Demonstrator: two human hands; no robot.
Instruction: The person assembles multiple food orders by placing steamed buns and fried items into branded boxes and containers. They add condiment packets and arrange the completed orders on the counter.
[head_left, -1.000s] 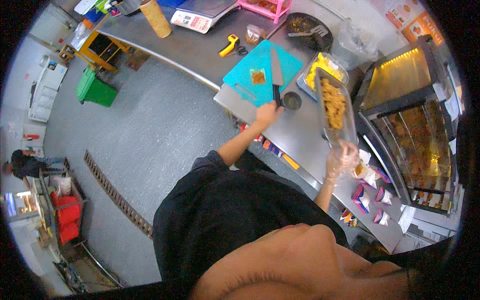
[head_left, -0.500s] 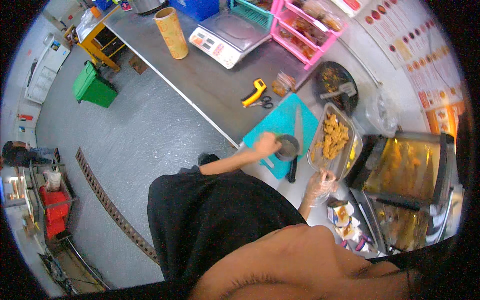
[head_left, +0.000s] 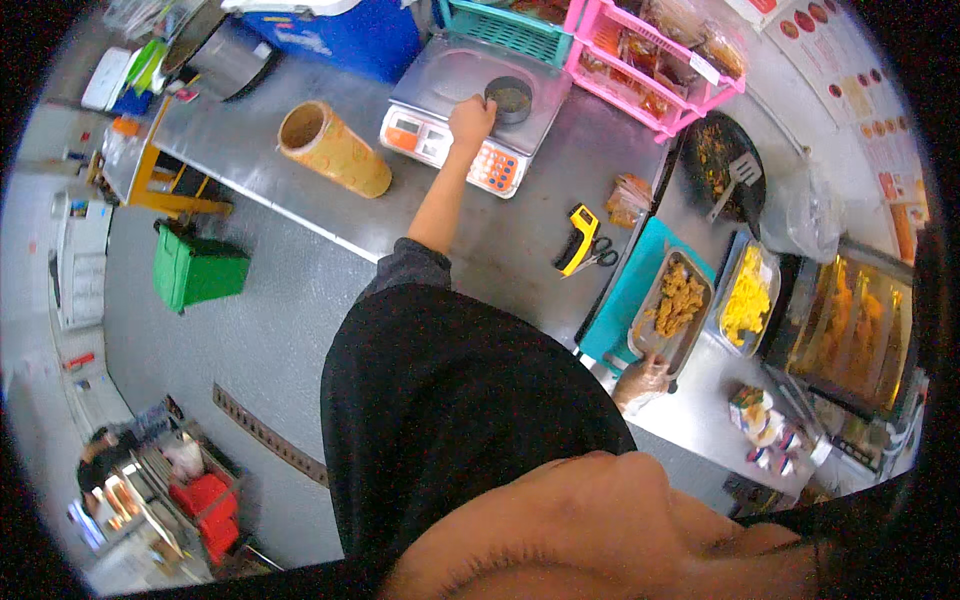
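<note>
My left hand [head_left: 472, 122] pinches the rim of a small dark round bowl [head_left: 509, 100]. That bowl is over the platform of a white digital scale [head_left: 435, 75]; whether its base rests there I cannot tell. In a clear plastic glove, my right hand [head_left: 643, 381] grips the near end of a metal tray [head_left: 688, 345]. Browned, fried-looking pieces [head_left: 679, 303] lie in this tray, which overlaps a turquoise cutting board [head_left: 622, 318]. To its right, a second metal tray [head_left: 768, 262] holds yellow strips [head_left: 746, 305].
A yellow infrared thermometer [head_left: 580, 240] and scissors [head_left: 602, 254] lie between scale and board. Left of the scale lies a patterned roll [head_left: 335, 150]. Behind stand a pink rack [head_left: 640, 105], a blue cooler [head_left: 335, 42] and a black pan [head_left: 712, 150] with a slotted spatula [head_left: 743, 172].
My left hand has carried the bowl from the cutting board to the scale. The tray of browned pieces has shifted onto the board with my right hand at its end. The view has turned.
</note>
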